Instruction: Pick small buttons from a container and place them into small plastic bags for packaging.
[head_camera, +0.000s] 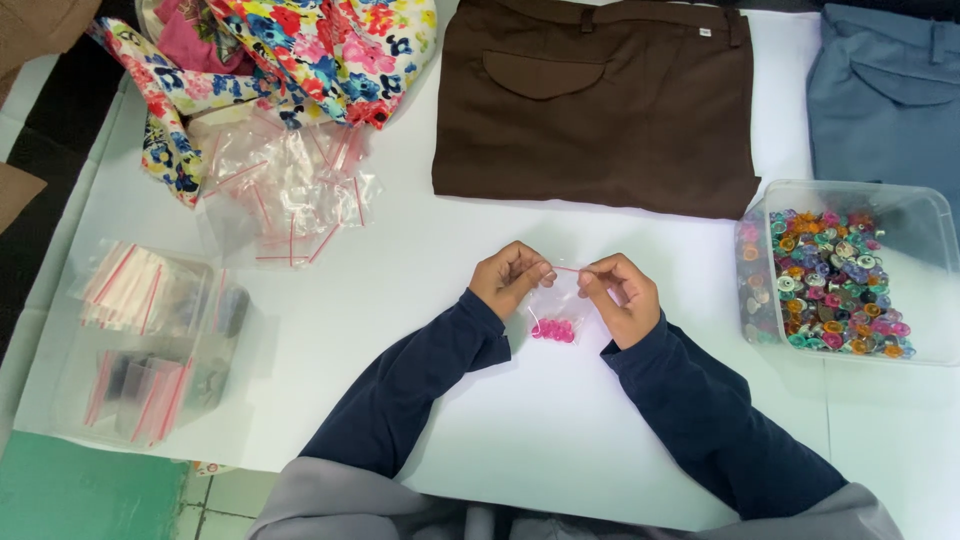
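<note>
While both hands pinch the top edge of the little bag (556, 312), it sits flat on the white table (420, 300), about midway between the tub (850, 275) and the loose bag pile (290, 195). The left hand (510, 278) has thumb and fingertips pressed together on the strip at the bag's left corner, and the right hand (618, 292) does the same at the right corner, so the red-lined closure is stretched between them. A cluster of pink beads (553, 330) lies at the bottom of the bag, below the hands.

Using the bag as the reference point: the tub full of mixed coloured beads is off to its right, the brown trousers (595, 100) lie folded above it, and the blue trousers (890, 90) are above and further right. Up and to the left is the pile of empty clear bags with red strips, with a floral cloth (290, 50) beyond that. Far left is a clear box (150, 340) holding more bags.

What could go sideways, I reckon: the seal might only catch at the ends where the fingers pinch, leaving the middle open, and then the pink beads roll out as soon as the bag gets tipped. The plastic is slippery and thin too, so a pinch could slide off one corner and skew the strip.
</note>
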